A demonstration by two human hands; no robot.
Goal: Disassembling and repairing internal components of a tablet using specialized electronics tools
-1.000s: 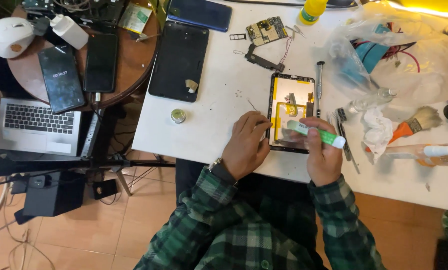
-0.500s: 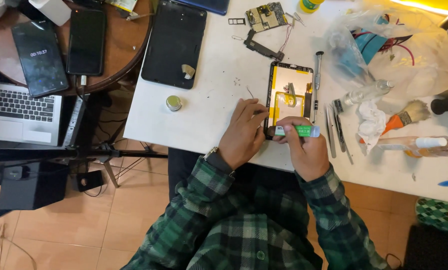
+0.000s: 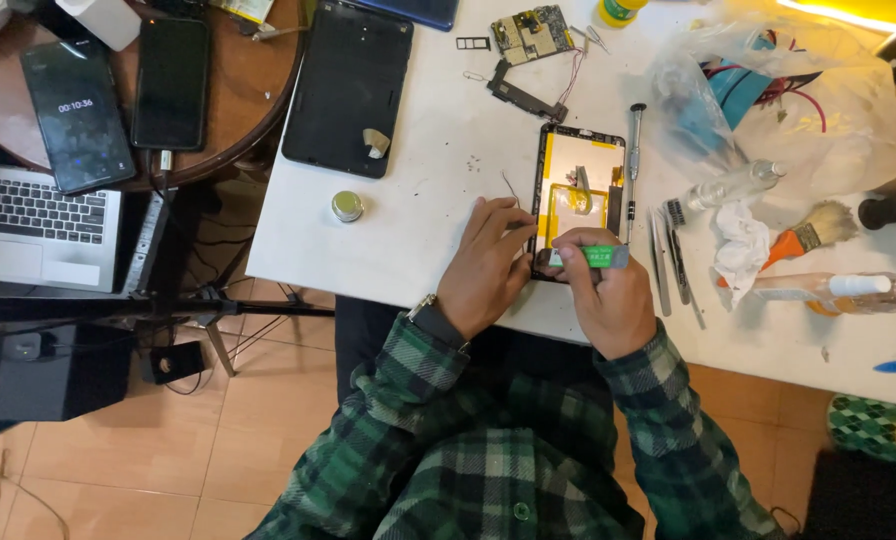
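Opened black tablet with yellow-taped insides [image 3: 580,195] lying flat on white tabletop [image 3: 418,220], lower edge directly under both hands. Left hand [image 3: 486,265] resting at the tablet's lower left corner, fingers curled together and pressing on the frame, holding nothing loose. Right hand [image 3: 608,300] closed around a green flat plastic pry tool [image 3: 590,258], tip laid across the bottom edge just left of the thumb. Slim metal screwdriver [image 3: 633,165] beyond the right hand, beside the tablet; metal tweezers [image 3: 668,255] just to that hand's right. Small round metal tin [image 3: 347,206] off to the left of the left hand.

Probably prying along the lower seam. Best done with shallow tool angle, light steady pressure, left hand bracing firmly against sliding, clear of the thin cables inside.
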